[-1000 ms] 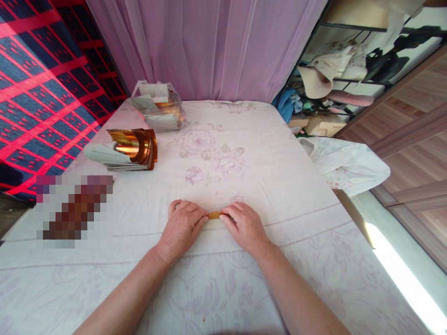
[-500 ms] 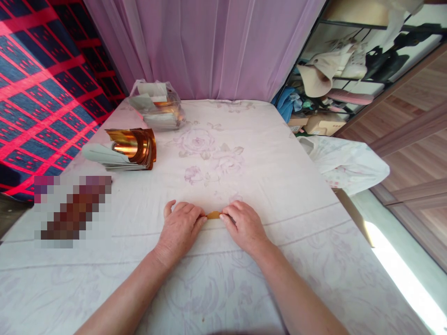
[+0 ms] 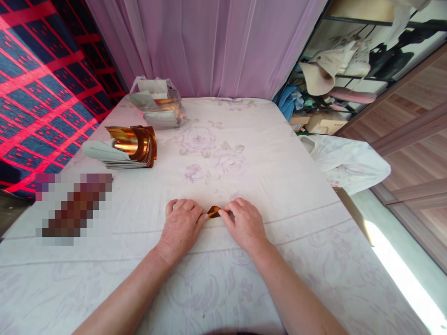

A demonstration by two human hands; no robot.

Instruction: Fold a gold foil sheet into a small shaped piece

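We see the left hand (image 3: 181, 225) and right hand (image 3: 244, 223) resting close together on the floral sheet (image 3: 244, 153), fingertips pinched on the small gold foil piece (image 3: 213, 211) lying between them.

Both hands (image 3: 213, 225) pinch a gold foil piece (image 3: 213, 211).

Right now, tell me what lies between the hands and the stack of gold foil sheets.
Only bare flowered bedsheet lies between the hands and the foil stack, as the head view shows.
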